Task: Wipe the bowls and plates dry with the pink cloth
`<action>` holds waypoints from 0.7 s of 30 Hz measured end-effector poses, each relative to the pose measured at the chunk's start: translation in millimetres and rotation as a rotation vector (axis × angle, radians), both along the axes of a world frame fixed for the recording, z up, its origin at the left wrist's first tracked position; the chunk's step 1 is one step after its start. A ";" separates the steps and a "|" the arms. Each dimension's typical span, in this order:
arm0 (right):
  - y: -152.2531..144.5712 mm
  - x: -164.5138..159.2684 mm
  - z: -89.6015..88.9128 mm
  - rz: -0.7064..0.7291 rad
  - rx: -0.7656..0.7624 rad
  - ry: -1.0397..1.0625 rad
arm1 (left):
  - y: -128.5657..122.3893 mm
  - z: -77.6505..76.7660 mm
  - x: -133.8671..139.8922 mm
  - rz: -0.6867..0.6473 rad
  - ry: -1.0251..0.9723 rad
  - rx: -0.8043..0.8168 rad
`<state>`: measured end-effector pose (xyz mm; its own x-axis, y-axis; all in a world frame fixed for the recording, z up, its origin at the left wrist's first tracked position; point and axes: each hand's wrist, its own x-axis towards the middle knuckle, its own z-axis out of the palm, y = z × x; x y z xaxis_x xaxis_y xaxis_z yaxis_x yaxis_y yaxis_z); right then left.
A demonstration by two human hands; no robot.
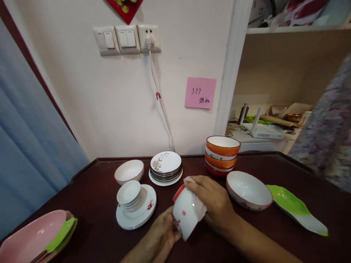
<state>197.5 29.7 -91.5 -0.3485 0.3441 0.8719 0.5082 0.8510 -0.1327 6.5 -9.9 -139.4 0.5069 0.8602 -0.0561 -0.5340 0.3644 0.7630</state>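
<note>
Tilted on its side above the table's near part is a white bowl [185, 213] with a small red stamp and a red band at its upper left edge. My left hand [164, 232] grips it from below on the left. Closed around a pale pink cloth [202, 209], my right hand [215, 199] presses it against the bowl's right side. Behind my right hand stands a stack of orange, white and red bowls [221, 149]. Another white bowl with a red rim [248, 190] sits to its right. Part of the cloth is hidden by my fingers.
Left of my hands, small white dishes [128, 193] are stacked on white plates [149, 215]. Behind them are a white bowl [129, 171] and patterned plates [166, 162]. A pink dish [35, 233] lies far left, a green-and-white leaf-shaped dish [294, 204] far right. The wall borders the dark table [93, 204].
</note>
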 end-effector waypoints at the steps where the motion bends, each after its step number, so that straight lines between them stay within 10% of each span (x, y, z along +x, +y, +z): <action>1: -4.6 -4.1 1.3 -0.022 0.052 -0.057 | -1.3 0.8 -1.0 -0.019 -0.012 0.015; 12: -20.9 -16.4 7.2 -0.036 0.143 -0.215 | -7.4 5.4 -4.8 -0.066 -0.050 0.005; 21: 12.4 -23.4 -39.5 0.202 -0.816 0.481 | -6.8 -0.4 -9.9 -0.046 -0.019 -0.033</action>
